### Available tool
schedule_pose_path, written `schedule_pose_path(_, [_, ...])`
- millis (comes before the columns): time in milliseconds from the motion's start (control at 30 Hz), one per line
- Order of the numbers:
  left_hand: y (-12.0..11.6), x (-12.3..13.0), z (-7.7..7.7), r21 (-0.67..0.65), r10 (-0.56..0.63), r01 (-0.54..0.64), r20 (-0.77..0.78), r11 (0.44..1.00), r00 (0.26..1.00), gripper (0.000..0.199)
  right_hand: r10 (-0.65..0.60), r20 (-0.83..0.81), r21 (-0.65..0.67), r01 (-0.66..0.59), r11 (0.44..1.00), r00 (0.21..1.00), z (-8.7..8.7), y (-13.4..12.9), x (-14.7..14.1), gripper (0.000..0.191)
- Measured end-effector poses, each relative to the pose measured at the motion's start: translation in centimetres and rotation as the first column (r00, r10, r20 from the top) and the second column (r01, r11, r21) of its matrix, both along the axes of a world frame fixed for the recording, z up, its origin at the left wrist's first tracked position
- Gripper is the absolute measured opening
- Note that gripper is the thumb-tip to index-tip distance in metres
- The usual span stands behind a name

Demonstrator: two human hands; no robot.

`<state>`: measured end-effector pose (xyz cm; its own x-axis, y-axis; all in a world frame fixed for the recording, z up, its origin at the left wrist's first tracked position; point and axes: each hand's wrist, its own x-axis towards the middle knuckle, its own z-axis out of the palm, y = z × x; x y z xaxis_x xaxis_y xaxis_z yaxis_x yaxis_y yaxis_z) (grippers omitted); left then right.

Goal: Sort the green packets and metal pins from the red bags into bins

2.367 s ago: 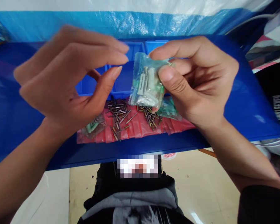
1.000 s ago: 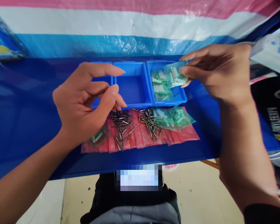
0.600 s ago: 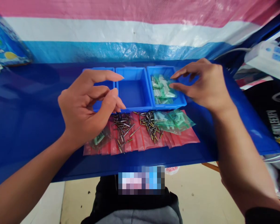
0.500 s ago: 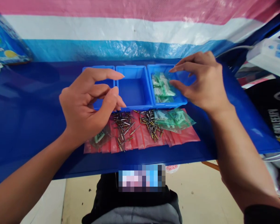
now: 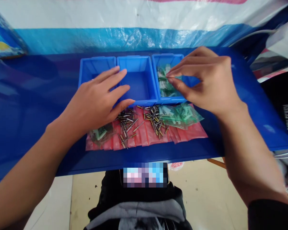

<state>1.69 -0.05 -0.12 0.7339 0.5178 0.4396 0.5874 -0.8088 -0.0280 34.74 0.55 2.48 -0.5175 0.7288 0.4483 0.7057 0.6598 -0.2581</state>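
Note:
My left hand (image 5: 93, 100) is spread palm down over the left blue bin (image 5: 98, 64) and the near edge of the middle bin (image 5: 136, 83), holding nothing. My right hand (image 5: 206, 80) has thumb and forefinger pinched together at the green bags (image 5: 164, 84) in the right bin (image 5: 174, 99); whatever lies between the fingertips is too small to tell. In front of the bins, loose rivets (image 5: 155, 121) lie in two piles on red plastic bags (image 5: 144, 137). A green bag of pale pieces (image 5: 182, 115) rests at their right, and a clear bag (image 5: 100, 134) at their left.
The bins stand on a blue table (image 5: 38, 105) before a striped plastic sheet (image 5: 134, 38). A blue packet (image 5: 4, 41) is at the far left. A white power strip (image 5: 283, 41) and a black item (image 5: 282, 95) are at the right. A phone (image 5: 145, 175) lies on my lap.
My left hand has opened from a curled pose and turned palm down. My right thumb and forefinger have come together, moving left to the green bags. The view has shifted slightly.

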Motion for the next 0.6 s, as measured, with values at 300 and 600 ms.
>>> schedule_pose_path(300, [0.4, -1.2, 0.0, -0.184, -0.097, 0.120, 0.130, 0.976, 0.987, 0.030, 0.371, -0.277, -0.176, -0.426, 0.887, 0.886, 2.1, -2.1, -1.0, 0.021])
schedule_pose_path(600, [0.5, -1.4, 0.5, -0.194, -0.102, 0.120, 0.099, 0.974, 0.990, 0.030, 0.388, 0.008, -0.424, -0.349, 0.836, 0.922, 4.5, -1.1, 4.9, 0.038])
